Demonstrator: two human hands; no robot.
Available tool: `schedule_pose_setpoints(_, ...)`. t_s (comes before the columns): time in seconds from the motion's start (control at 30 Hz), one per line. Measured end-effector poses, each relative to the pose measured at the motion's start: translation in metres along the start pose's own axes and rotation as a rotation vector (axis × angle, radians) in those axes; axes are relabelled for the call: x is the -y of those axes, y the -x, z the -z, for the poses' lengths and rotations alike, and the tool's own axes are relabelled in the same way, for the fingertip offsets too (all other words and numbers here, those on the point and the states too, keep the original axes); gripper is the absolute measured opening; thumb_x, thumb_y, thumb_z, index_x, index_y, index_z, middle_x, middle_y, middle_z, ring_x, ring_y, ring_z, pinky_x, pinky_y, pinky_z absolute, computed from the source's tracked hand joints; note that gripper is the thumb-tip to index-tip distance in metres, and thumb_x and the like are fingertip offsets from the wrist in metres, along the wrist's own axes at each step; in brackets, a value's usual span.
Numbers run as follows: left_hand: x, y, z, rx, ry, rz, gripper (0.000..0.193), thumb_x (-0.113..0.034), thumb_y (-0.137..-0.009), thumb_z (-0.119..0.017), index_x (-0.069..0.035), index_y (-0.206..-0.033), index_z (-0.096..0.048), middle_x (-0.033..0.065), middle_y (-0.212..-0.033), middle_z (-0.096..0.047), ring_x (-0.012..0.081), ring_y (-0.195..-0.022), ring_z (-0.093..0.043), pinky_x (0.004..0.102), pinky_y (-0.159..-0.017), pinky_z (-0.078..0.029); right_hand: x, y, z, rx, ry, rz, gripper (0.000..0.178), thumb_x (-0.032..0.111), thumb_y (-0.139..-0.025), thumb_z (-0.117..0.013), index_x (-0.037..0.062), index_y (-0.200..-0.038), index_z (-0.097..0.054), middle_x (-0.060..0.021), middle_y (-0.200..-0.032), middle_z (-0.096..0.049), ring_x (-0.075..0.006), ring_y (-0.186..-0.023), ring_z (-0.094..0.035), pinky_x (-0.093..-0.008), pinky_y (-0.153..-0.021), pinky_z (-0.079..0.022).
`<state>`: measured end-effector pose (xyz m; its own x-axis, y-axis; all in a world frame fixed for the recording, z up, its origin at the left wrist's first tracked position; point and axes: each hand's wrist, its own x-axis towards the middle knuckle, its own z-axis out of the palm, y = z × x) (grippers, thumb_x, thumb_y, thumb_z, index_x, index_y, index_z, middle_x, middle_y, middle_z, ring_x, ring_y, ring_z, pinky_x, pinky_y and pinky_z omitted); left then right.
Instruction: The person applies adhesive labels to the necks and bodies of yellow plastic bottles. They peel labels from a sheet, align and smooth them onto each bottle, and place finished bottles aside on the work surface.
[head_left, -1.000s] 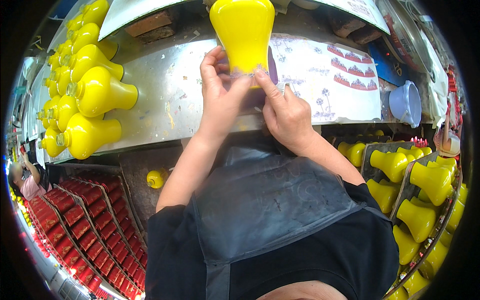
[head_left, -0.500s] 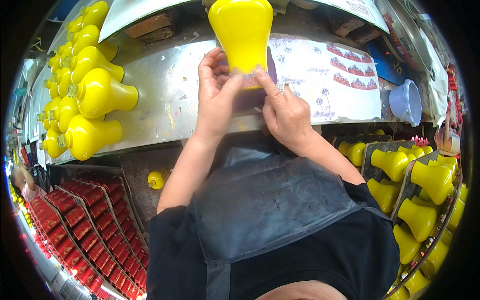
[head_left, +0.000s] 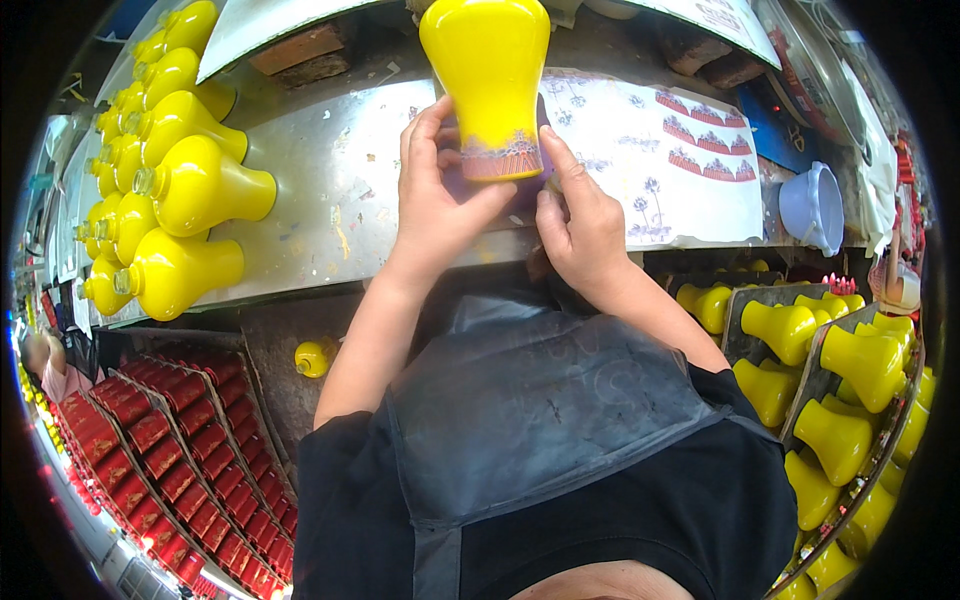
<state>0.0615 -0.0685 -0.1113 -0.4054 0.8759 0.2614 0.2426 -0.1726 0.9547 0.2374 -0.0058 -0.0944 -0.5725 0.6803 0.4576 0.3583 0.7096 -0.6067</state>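
Note:
A glossy yellow bottle [head_left: 487,75] lies in front of me with its flared end toward me, its far end cut off by the upper edge. Around the near end runs a purple and reddish patterned decal band [head_left: 500,160]. My left hand [head_left: 435,205] is wrapped round the bottle's left side, fingers behind it and thumb below the rim. Beside the rim on the right is my right hand [head_left: 585,215], index finger and thumb curled close together. Something small and pale shows between them, too small to name. A dark purple pad is partly hidden beneath the bottle.
Decal sheets [head_left: 650,150] lie on the metal table [head_left: 320,190]. Several yellow bottles [head_left: 215,190] stand at the left. A lavender bucket [head_left: 811,205] sits at the right edge. Racks hold yellow bottles [head_left: 835,440] at lower right and red bottles [head_left: 150,430] at lower left.
Both thumbs and the right index finger have come off the decal band, which now shows more fully. My right hand has shifted right, off the bottle's front. The bottle has turned or tilted slightly.

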Motion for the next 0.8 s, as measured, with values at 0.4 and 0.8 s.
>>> schedule_pose_setpoints(0.4, -0.005, -0.005, 0.002, -0.065, -0.294, -0.174, 0.084, -0.007, -0.079, -0.086, -0.008, -0.152, -0.044, 0.0091, -0.136, -0.051, 0.0197, -0.116, -0.059, 0.0341, -0.093, -0.055, -0.004, -0.007, 0.006, 0.083, -0.249, -0.227, 0.052, 0.003, -0.094, -0.053, 0.003, -0.146, -0.054, -0.0113, -0.105, -0.071, -0.0106, -0.071, -0.06, -0.0249, -0.067, -0.049)
schedule_pose_setpoints(0.8, -0.001, -0.001, 0.003, -0.019, 0.298, 0.078, 0.06, -0.016, -0.096, -0.064, -0.003, -0.151, -0.043, 0.0087, -0.14, -0.05, 0.0151, -0.112, -0.053, 0.031, -0.099, -0.046, -0.009, -0.045, 0.023, 0.329, -0.551, -0.49, 0.059, 0.03, -0.099, -0.063, -0.0051, -0.144, -0.052, -0.0209, -0.126, -0.068, -0.0226, -0.112, -0.066, -0.0342, -0.097, -0.052)
